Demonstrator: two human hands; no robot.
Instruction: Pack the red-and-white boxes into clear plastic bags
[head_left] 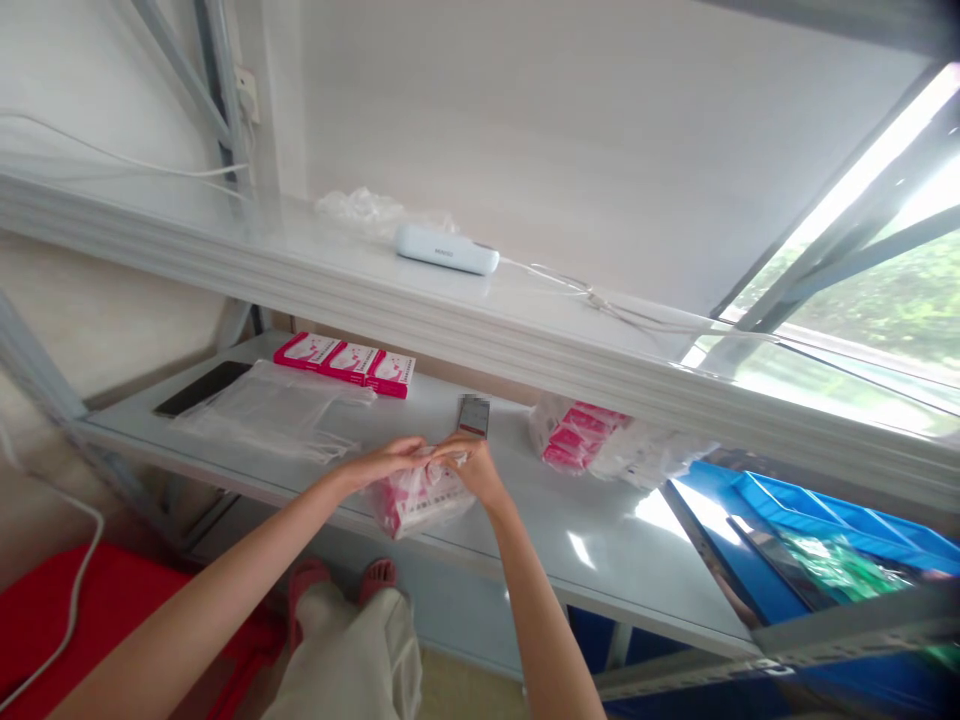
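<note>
Pale wall rises behind a grey metal rack, two of whose levels show in the head view. Near the back edge of the lower shelf, left of its middle, three pink-and-white cartons lie in a row. Flat clear bags spread from them toward the front edge, touching a dark tablet-like slab near the left end. At the front edge, a filled plastic bag with pink-and-white contents sits beneath the hands; whether it rests on the surface is unclear. The left hand and right hand meet at its top, fingers bent nearly closed on the gathered plastic. Just beyond the right hand lies a phone; farther toward the right end, a wrapped bundle of pink packs. Along the upper shelf's middle lies a white corded device
</note>
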